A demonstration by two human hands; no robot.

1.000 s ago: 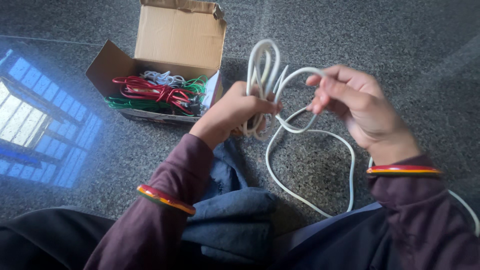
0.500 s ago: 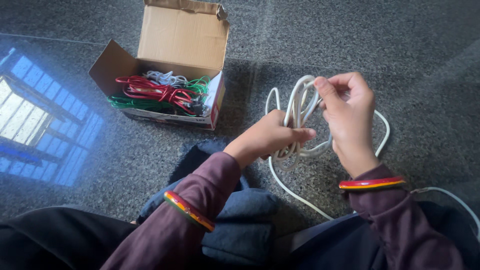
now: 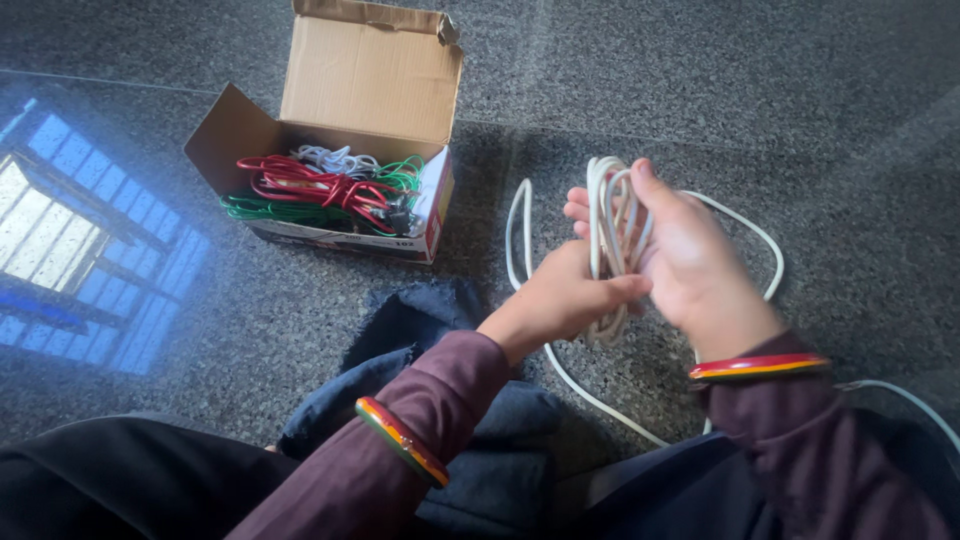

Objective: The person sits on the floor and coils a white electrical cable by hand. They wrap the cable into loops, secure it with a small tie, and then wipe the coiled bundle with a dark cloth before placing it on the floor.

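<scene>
Right hand [image 3: 690,265] closed around a bundle of white cable [image 3: 610,215] loops held above the stone floor [image 3: 700,80], left hand [image 3: 570,300] pinching the bundle's lower end. Loose tail trails over the floor toward the lap, so it could snag or kink. Loops may slip if either grip eases; open cardboard box [image 3: 370,90] of coloured wires sits nearby, left.

Soft daylight, bluish window glare on the floor [image 3: 90,240] at left.
</scene>
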